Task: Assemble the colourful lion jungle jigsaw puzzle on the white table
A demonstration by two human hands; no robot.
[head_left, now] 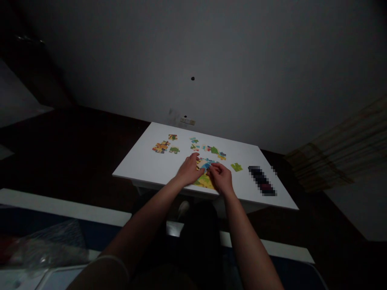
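Note:
A partly joined jigsaw puzzle [204,181] with yellow, green and blue printing lies near the front edge of the white table. My left hand [190,171] rests along its left side, thumb and forefinger spread apart over the edge. Over the right part of the puzzle, my right hand [222,177] has its fingers pinched together on a bluish puzzle piece [208,169], largely covered by the fingertips. Just beyond the hands lie several loose pieces, among them a green piece [214,150] and a blue and yellow piece [222,155].
On the table [136,161], orange joined pieces [161,147] and a green piece [174,150] lie at left. A yellow-green piece [236,166] and a dark pixelated object [262,181] are at right. A clear plastic bag [54,245] lies at lower left.

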